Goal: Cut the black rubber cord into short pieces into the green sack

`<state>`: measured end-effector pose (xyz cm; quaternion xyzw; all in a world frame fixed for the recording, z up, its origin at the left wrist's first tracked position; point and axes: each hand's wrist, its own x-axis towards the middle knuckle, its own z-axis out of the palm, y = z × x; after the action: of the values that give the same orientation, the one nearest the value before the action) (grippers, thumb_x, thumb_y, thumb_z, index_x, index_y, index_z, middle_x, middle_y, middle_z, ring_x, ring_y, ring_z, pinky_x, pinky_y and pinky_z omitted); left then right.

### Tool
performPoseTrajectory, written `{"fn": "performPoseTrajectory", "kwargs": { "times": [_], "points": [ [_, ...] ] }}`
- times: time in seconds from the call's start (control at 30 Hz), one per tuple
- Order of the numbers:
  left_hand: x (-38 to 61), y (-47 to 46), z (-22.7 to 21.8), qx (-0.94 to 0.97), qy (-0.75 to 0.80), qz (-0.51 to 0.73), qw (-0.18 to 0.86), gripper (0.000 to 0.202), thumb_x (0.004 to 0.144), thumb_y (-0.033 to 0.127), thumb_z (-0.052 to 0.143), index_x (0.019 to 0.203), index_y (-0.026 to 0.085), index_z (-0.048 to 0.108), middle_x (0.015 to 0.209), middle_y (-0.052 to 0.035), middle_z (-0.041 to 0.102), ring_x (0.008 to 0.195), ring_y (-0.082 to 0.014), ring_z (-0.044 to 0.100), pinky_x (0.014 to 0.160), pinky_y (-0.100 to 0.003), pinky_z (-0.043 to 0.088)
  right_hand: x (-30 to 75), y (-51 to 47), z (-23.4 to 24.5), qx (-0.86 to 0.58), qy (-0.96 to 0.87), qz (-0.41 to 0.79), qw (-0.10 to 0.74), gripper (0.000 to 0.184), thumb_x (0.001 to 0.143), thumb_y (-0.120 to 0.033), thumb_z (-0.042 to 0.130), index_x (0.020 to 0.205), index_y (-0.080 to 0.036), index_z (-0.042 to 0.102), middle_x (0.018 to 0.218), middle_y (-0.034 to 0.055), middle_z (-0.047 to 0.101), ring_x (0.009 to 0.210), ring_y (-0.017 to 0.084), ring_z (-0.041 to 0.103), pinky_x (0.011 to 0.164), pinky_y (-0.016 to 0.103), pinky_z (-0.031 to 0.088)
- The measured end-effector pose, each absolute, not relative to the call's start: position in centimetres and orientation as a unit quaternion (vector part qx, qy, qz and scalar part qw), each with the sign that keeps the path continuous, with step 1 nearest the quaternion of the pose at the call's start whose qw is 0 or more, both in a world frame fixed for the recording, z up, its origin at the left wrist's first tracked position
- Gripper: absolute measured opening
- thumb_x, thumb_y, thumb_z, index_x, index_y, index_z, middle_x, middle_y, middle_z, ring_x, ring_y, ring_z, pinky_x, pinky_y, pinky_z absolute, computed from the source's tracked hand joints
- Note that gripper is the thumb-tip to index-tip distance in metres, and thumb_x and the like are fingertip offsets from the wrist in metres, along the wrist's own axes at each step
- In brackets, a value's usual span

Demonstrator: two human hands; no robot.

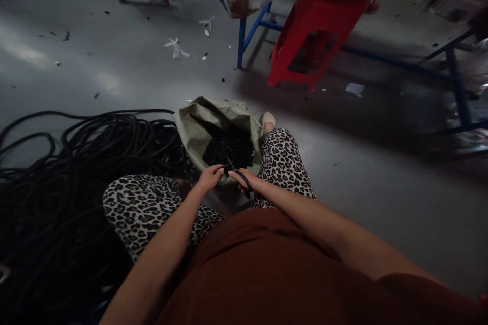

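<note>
Many small black pieces (pixel 229 147) already lie heaped within the rim of the open sack (pixel 192 134), so a fair share looks done; plenty seems left, judging by the long black tubing (pixel 72 188) coiled toward the left edge of the floor (pixel 133 66); over the sack's near edge, your right hand (pixel 246 172) has its fingers round the scissors (pixel 247 182); your left hand (pixel 209 179) brings its fingertips narrow beside them, though whether they pinch a piece you cannot tell.

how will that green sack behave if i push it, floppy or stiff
The green sack would probably crumple, as its creases and folds suggest. The small black pieces piled inside may shift or spill, since it stands open.
</note>
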<state>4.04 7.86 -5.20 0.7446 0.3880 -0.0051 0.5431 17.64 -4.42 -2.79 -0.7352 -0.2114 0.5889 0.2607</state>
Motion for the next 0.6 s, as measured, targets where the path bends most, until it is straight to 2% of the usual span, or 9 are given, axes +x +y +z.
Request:
{"fn": "performPoseTrajectory", "kwargs": {
  "times": [0.1,0.27,0.43,0.6],
  "points": [
    [3.5,8.1,-5.3,0.791,0.4,0.006,0.462,0.038,0.079,0.031,0.058,0.113,0.015,0.063,0.101,-0.0094,0.07,0.096,-0.0227,0.064,0.086,-0.034,0.05,17.8,-4.3,-3.0,-0.748,-0.189,0.576,0.27,0.055,0.085,-0.067,0.048,0.095,-0.013,0.055,0.046,-0.003,0.051,0.03,0.012,0.05,0.03,0.019,0.04],
    [2.8,8.3,-5.4,0.828,0.39,-0.035,0.401,0.035,0.084,0.033,0.052,0.114,0.02,0.065,0.111,-0.0063,0.069,0.104,-0.0222,0.062,0.093,-0.032,0.047,17.8,-4.0,-2.2,-0.766,-0.189,0.562,0.249,0.051,0.086,-0.064,0.05,0.091,-0.013,0.055,0.043,-0.0042,0.049,0.029,0.011,0.049,0.03,0.018,0.038],
    [2.8,8.2,-5.6,0.827,0.401,-0.076,0.388,0.034,0.086,0.033,0.05,0.111,0.021,0.068,0.109,-0.0044,0.071,0.104,-0.0212,0.063,0.09,-0.029,0.047,17.7,-4.0,-1.9,-0.783,-0.219,0.537,0.228,0.051,0.083,-0.064,0.055,0.081,-0.013,0.058,0.043,-0.0043,0.048,0.028,0.01,0.046,0.031,0.018,0.037],
    [2.9,8.4,-5.6,0.823,0.402,-0.092,0.39,0.033,0.086,0.033,0.048,0.109,0.021,0.069,0.104,-0.004,0.072,0.098,-0.0206,0.064,0.086,-0.028,0.048,17.8,-4.1,-2.2,-0.786,-0.245,0.532,0.201,0.048,0.084,-0.061,0.056,0.083,-0.013,0.06,0.046,-0.0021,0.052,0.03,0.011,0.049,0.033,0.019,0.038]
  ]
}}
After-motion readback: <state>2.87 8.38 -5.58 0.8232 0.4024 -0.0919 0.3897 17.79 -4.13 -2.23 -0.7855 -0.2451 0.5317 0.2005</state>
